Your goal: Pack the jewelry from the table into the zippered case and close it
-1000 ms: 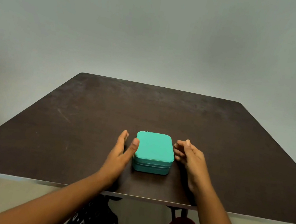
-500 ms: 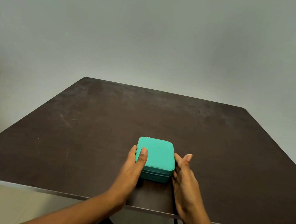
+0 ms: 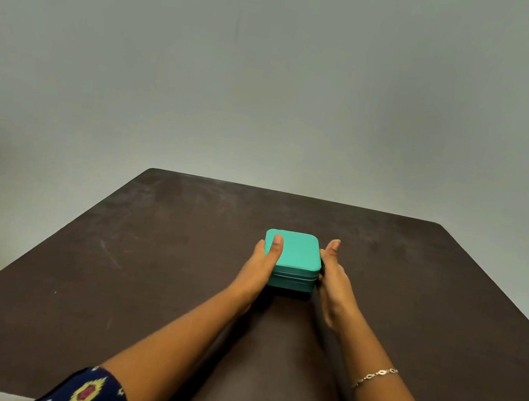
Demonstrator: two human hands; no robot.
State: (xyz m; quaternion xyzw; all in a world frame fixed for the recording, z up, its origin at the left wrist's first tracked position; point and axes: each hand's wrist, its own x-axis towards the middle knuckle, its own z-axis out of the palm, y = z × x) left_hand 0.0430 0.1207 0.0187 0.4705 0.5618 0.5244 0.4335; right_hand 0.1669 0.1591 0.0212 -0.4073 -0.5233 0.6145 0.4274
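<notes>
The case [image 3: 296,254] is plain teal green. The worktop [image 3: 178,256] under it is dark brown, and the wall [image 3: 275,80] behind it pale grey. Nearer than the case, a navy sleeve [image 3: 87,394] bears yellow-and-pink diamonds, and the bracelet [image 3: 375,377] is silvery.

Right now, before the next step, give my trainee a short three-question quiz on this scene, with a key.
1. True or false: the teal case has its lid down.
2. Which wrist bears the bracelet? A: left. B: right.
3. Fill in: the left hand lays its thumb on the case's ____, while the right hand touches its side.
Key: 1 true; 2 B; 3 lid.
</notes>
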